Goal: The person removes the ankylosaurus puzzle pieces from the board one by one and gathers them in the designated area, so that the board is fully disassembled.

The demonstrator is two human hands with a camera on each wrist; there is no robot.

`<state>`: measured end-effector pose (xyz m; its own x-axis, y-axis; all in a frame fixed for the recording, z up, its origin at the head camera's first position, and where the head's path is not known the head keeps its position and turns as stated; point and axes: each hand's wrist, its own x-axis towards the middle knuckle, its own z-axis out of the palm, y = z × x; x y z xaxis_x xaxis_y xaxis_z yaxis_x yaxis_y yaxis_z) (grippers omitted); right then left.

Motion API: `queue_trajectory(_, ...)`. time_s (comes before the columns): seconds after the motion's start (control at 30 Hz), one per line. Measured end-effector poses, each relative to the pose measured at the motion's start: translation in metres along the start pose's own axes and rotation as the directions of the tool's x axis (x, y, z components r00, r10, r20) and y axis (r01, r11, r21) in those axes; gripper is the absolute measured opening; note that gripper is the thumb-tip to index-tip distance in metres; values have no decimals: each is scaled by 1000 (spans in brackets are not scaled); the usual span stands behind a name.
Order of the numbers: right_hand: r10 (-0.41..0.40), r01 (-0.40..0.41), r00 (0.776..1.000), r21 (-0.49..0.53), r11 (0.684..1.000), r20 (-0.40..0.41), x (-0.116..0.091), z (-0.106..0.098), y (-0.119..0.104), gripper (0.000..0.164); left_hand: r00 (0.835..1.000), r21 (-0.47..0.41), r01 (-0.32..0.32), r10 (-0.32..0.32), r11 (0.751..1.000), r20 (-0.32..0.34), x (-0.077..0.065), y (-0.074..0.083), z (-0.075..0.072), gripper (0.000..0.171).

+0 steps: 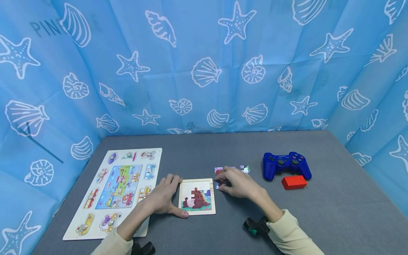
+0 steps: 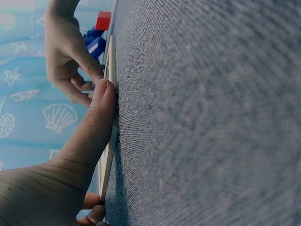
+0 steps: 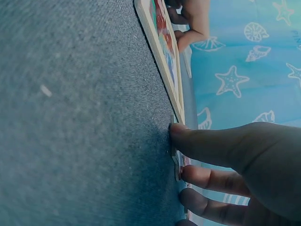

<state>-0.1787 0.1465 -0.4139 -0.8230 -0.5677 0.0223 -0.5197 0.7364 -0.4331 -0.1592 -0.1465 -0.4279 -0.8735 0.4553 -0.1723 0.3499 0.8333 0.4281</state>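
A square wooden jigsaw tray (image 1: 214, 198) lies mid-table, its lower part filled with pieces of a reddish-brown dinosaur picture (image 1: 200, 199). My left hand (image 1: 164, 198) holds the tray at its left side, thumb along the near edge and fingers at the far left corner. Just right of the tray, loose jigsaw pieces (image 1: 245, 169) lie close together on the cloth. My right hand (image 1: 239, 183) is over them, largely covering them. In the right wrist view its thumb and fingertips pinch a thin jigsaw piece (image 3: 177, 165) by the edges, low at the table.
A large peg puzzle board (image 1: 153, 170) with vehicle pictures lies on the left, partly under my left forearm. To the right are a blue game controller (image 1: 287, 164) and a red block (image 1: 294, 182). A blue shell-print curtain (image 1: 178, 71) surrounds the grey table (image 1: 344, 198).
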Motion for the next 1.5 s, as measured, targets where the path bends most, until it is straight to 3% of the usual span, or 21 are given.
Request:
queue_trajectory(0.47, -28, 28, 998, -14, 1000, -56, 3, -3, -12, 30, 1000, 4, 2, -2, 1000, 0, 0, 0, 0, 108)
queue_trajectory(0.8, -84, 84, 996, 26, 996, 5, 14, -6, -35, 32, 1000, 8, 4, -4, 1000, 3, 1, -1, 0, 107)
queue_trajectory(1.27, -163, 165, 977, -1, 986, 139, 31, 14, -57, 35, 1000, 13, -24, 23, 1000, 8, 1, -3, 1, 106)
queue_trajectory(1.5, -165, 169, 970, -5, 986, 178, 33, 17, -60, 35, 1000, 8, -13, 13, 1000, 12, 1, -3, 1, 105)
